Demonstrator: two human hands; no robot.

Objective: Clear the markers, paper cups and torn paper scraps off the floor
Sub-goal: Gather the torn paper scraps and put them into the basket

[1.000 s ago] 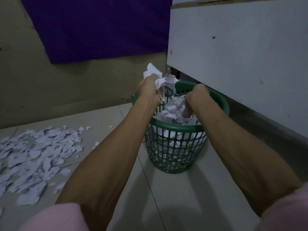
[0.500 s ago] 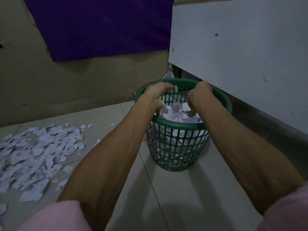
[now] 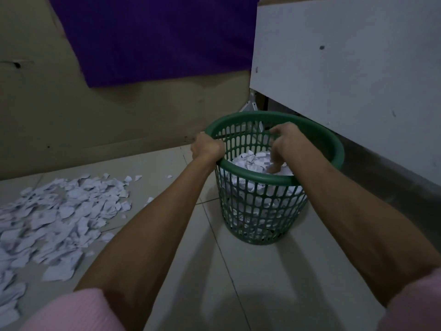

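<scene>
Both hands work at a green plastic basket (image 3: 317,149) standing on a pale tiled floor (image 3: 274,271). At the near-left side the left hand (image 3: 208,147) grips the rim, its fingers curled over the edge. Reaching down inside, the right hand (image 3: 285,142) has its fingers spread loosely, their tips touching the heap of torn paper scraps (image 3: 250,161) that fills the basket to a little below the rim; it grips nothing that can be seen. More white paper shows through the lattice wall lower down.

A second, wide scatter of torn scraps (image 3: 55,218) lies on the tiles well to the left of the basket, with a few stray bits (image 3: 149,199) between the two. Faint dark marks show on some pieces, too small and blurred to read.

Just behind and to the right of the basket stands a white cabinet (image 3: 346,68), its front scuffed and spotted. A purple cloth (image 3: 155,37) hangs on the beige wall (image 3: 47,115) beyond. Pink sleeves (image 3: 71,311) cover both upper arms at the bottom of the frame. The scene is dim, and no brand or label is legible anywhere.
</scene>
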